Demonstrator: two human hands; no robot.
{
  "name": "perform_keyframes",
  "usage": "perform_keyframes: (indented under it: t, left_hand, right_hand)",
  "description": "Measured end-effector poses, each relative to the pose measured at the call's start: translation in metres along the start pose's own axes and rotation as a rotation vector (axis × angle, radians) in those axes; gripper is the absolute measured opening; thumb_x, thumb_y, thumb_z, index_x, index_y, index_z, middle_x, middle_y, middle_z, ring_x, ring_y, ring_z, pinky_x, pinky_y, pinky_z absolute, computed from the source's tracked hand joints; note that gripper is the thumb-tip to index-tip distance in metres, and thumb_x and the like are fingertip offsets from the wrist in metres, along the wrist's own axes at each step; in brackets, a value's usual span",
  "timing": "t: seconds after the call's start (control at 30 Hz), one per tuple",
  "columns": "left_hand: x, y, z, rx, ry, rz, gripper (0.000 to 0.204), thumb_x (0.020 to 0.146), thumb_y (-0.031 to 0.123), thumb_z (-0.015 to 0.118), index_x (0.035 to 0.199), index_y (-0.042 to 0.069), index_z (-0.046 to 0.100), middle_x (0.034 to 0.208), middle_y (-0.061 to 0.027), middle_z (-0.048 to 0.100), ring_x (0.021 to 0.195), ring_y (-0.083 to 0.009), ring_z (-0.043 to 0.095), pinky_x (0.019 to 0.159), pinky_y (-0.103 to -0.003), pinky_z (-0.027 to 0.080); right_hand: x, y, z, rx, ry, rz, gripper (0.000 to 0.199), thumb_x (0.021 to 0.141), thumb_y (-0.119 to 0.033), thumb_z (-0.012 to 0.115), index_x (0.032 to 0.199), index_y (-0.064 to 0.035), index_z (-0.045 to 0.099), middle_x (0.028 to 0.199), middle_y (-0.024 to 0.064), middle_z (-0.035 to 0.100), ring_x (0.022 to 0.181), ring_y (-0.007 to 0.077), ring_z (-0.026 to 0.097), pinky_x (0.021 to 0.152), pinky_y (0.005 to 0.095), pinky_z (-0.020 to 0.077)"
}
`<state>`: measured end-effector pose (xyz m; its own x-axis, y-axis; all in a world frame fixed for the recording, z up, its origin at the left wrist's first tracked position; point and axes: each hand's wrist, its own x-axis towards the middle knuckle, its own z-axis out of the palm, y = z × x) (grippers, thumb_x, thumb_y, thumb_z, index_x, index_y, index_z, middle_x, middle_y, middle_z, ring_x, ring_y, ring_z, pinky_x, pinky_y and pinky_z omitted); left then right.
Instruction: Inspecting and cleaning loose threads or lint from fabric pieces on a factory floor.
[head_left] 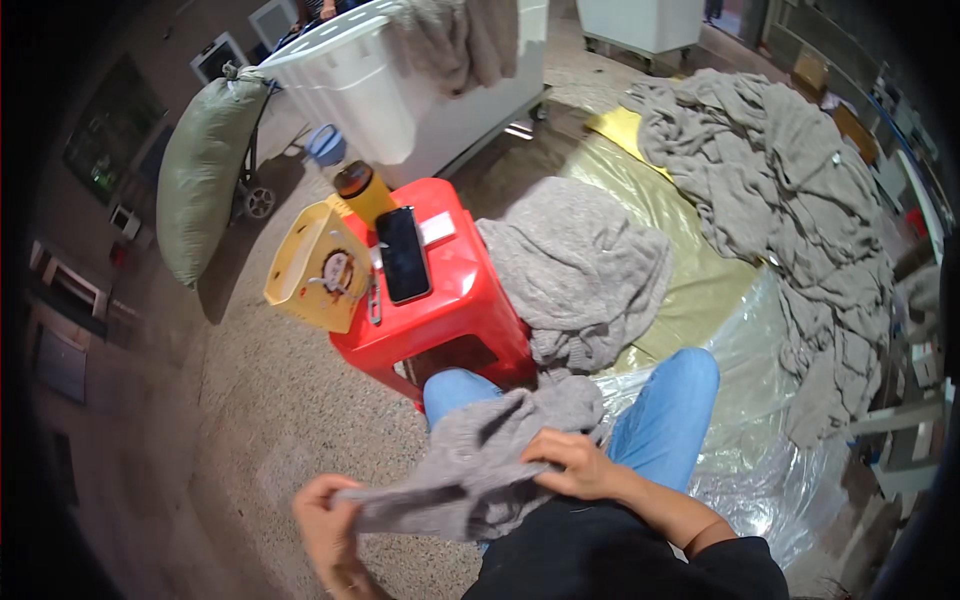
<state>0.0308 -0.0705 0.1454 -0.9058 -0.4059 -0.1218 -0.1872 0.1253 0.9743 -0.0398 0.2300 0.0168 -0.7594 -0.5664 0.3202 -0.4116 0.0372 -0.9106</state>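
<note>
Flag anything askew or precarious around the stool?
The yellow basket hangs tilted off the red stool's left edge. The phone lies flat on top. Both hands, left and right, grip a grey garment.

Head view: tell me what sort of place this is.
Probably a garment or laundry workroom. Grey knit pieces lie heaped on a plastic sheet, a wheeled white bin holds more, and both hands hold a grey knit piece.

Looks like garment/laundry workshop: grey knit piles (780,200) on plastic sheet (760,400), white wheeled bins (400,90), stuffed sack (200,170) on trolley, gritty concrete floor (270,420).
</note>
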Motion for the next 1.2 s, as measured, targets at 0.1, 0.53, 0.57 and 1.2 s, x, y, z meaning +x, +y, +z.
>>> perform_keyframes:
  t: [0.1, 0.53, 0.57, 1.2]
  left_hand:
    - [-0.02, 0.047, -0.052, 0.097, 0.176, 0.405, 0.03, 0.072, 0.024, 0.073, 0.085, 0.002, 0.057, 0.073, 0.0007, 0.052, 0.063, -0.006, 0.049, 0.059, -0.018, 0.04]
    - [0.047, -0.033, 0.028, -0.238, -0.256, -0.087, 0.014, 0.071, 0.004, 0.068, 0.084, -0.001, 0.063, 0.082, -0.004, 0.06, 0.075, -0.0126, 0.055, 0.07, -0.023, 0.043]
    - [0.046, -0.044, 0.04, -0.296, -0.278, -0.19, 0.017, 0.073, 0.007, 0.069, 0.087, -0.001, 0.063, 0.084, -0.0045, 0.062, 0.075, -0.0127, 0.056, 0.071, -0.024, 0.044]
    - [0.026, -0.077, 0.146, -0.62, -0.381, -0.356, 0.01, 0.08, -0.002, 0.065, 0.091, -0.001, 0.065, 0.082, -0.0019, 0.065, 0.072, -0.0059, 0.056, 0.068, -0.02, 0.043]
  right_hand:
    - [0.029, -0.034, 0.011, -0.049, -0.059, -0.209, 0.033, 0.068, -0.001, 0.064, 0.101, 0.0022, 0.061, 0.095, 0.0147, 0.062, 0.085, 0.0296, 0.062, 0.073, 0.0355, 0.0507]
    - [0.02, -0.01, -0.048, -0.131, 0.344, -0.011, 0.042, 0.057, 0.011, 0.053, 0.095, 0.0008, 0.068, 0.093, 0.0136, 0.068, 0.082, 0.0248, 0.066, 0.072, 0.0309, 0.0515]
    - [0.014, -0.009, -0.052, -0.156, 0.389, 0.054, 0.04, 0.058, 0.011, 0.054, 0.094, 0.001, 0.068, 0.09, 0.0131, 0.068, 0.081, 0.0251, 0.066, 0.072, 0.031, 0.0515]
    - [0.026, -0.014, 0.007, -0.636, 0.386, -0.302, 0.028, 0.064, 0.0, 0.065, 0.091, -0.0055, 0.067, 0.086, 0.0058, 0.064, 0.065, 0.0189, 0.063, 0.053, 0.0292, 0.0483]
